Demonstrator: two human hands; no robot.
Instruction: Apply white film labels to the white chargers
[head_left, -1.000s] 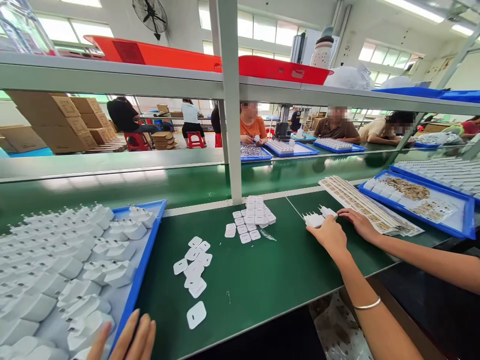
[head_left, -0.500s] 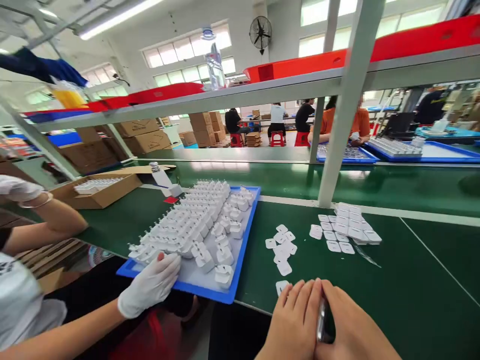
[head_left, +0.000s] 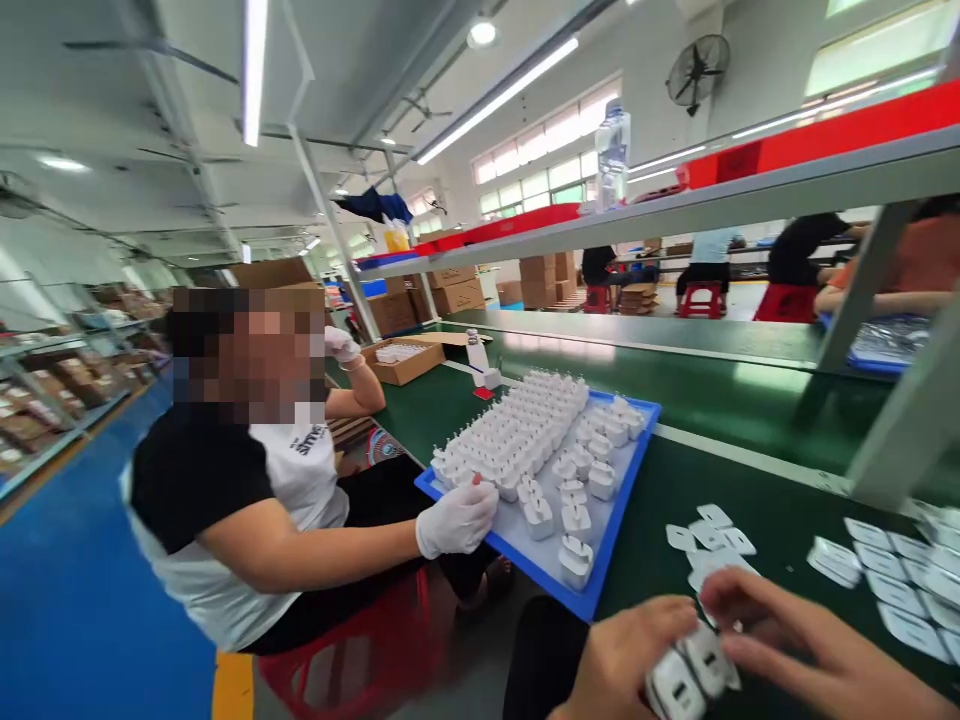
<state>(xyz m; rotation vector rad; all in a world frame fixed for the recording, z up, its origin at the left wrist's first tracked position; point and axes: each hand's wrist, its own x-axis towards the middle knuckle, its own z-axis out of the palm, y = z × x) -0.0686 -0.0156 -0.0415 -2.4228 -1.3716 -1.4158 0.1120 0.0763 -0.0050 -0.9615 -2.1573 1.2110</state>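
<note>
Two white USB charger blocks (head_left: 679,688) sit side by side in my left hand (head_left: 619,660), low in the view, their ports facing me. The left fingers wrap over their top. My right hand (head_left: 806,635) is at their right side, thumb and fingers apart, the fingertips close to or touching the blocks. Just beyond lies a loose pile of flat white square covers (head_left: 709,545) on the green table. More such covers (head_left: 892,575) lie in rows at the right. To the left, a blue tray (head_left: 600,580) carries many white plug housings (head_left: 517,430) with metal pins.
A co-worker (head_left: 277,520) sits at the left, one gloved hand (head_left: 459,518) at the tray's near edge. An open carton (head_left: 405,365) stands behind. Overhead runs a shelf with red trays (head_left: 825,130) and a bottle (head_left: 613,155). A grey post (head_left: 900,420) rises at the right.
The view has swung left, bringing the co-worker into sight. My hands, pressed together around something shiny before, have parted, and the charger blocks now show in the left one.
</note>
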